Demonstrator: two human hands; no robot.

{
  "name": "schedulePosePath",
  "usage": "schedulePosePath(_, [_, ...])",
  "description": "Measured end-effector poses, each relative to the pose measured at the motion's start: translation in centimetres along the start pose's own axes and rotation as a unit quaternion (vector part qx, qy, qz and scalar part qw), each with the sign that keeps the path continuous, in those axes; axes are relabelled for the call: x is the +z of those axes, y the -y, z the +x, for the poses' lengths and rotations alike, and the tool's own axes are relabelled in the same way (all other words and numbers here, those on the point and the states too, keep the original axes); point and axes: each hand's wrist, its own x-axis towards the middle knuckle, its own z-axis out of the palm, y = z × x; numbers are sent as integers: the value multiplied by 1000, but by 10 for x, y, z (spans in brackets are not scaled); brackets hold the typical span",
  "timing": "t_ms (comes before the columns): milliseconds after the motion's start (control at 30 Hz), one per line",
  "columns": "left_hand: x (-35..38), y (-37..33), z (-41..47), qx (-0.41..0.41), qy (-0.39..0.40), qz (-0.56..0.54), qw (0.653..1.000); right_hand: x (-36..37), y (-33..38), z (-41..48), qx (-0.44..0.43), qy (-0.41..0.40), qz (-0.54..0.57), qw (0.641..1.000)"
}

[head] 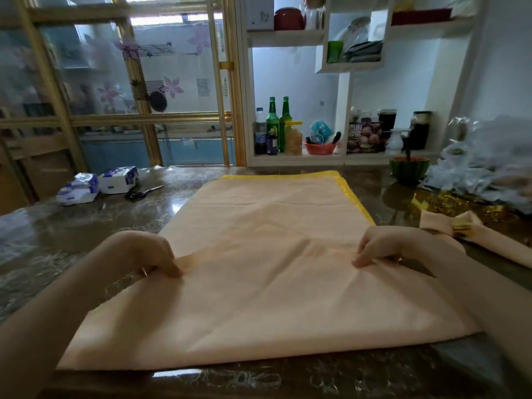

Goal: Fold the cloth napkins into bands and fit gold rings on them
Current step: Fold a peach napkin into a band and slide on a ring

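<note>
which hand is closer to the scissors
Left. The left hand grips the peach napkin, straight toward the person from the scissors; the right hand grips it far off to the scissors' right.

glossy dark table [86,223] | gold-framed glass partition [138,82] left | white wall shelves [339,67] right | daylight behind

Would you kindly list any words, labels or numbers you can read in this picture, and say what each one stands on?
Nothing reads for certain.
Dark printed bag: large white characters, too blurred.
Green bottles: labels too small.
Tissue packs: blue print, blurred.
White box: dark marks, illegible.
The napkin bears none.
</note>
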Motion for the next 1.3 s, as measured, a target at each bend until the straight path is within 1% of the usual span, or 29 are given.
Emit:
schedulePosePath(33, [3, -2, 0, 5, 0, -16, 1000, 1, -1, 0, 2, -1, -8, 1000])
schedulePosePath(133, [19, -13, 7, 60, -82, -100, 990, 12, 0, 1, -38, -56, 51, 996])
schedulePosePath(233, [31, -24, 12, 85, -133, -97, 983, 25, 1, 5, -72, -105, 75, 989])
schedulePosePath(300, [33, -24, 12, 86, -147, -100, 980, 31, 0, 8, -65, -141, 70, 985])
schedulePosePath(433, [29, -21, 16, 91, -145, -93, 981, 38, 0, 8, -31, -197, 51, 979])
schedulePosePath(500, [30, -22, 17, 90, -156, -78, 981, 42, 0, 9, -21, -212, 53, 976])
schedulePosePath(600, [37, -25, 18, 95, -203, -69, 972, 43, 2, 10, -23, -228, 69, 971])
schedulePosePath(700, [45, -21, 26, 102, -270, -76, 954, 43, 1, 12, -40, -220, 81, 971])
schedulePosePath(800, [52, -18, 30, 104, -295, -81, 946, 43, -3, 14, -47, -207, 130, 969])
schedulePosePath(867, [56, -22, 28, 96, -306, -61, 945, 41, -5, 15, -46, -199, 160, 966])
schedulePosePath(933, [62, -32, 21, 74, -349, 4, 934, 43, -7, 16, -41, -200, 166, 965])
schedulePosePath(1000, [68, -45, 12, 58, -392, 118, 910, 44, -4, 18, -33, -211, 133, 968])
schedulePosePath(1033, [73, -53, 5, 74, -403, 132, 903, 44, -1, 15, -28, -218, 106, 970])
schedulePosePath(1100, [87, -71, -12, 137, -370, 90, 914, 45, 9, 7, -15, -242, 44, 969])
schedulePosePath(1133, [95, -79, -20, 173, -339, 54, 923, 45, 15, 1, -10, -268, -25, 963])
schedulePosePath(1167, [104, -88, -30, 206, -302, 36, 930, 49, 22, -7, -20, -299, -115, 947])
schedulePosePath(1200, [113, -96, -39, 231, -269, 40, 934, 55, 29, -15, -52, -322, -184, 927])
schedulePosePath(1233, [121, -103, -46, 249, -241, 52, 936, 63, 36, -26, -109, -333, -199, 915])
schedulePosePath(1267, [130, -109, -52, 264, -213, 64, 939, 73, 41, -38, -164, -312, -181, 918])
schedulePosePath(1300, [137, -113, -55, 271, -188, 73, 941, 84, 45, -52, -212, -273, -153, 926])
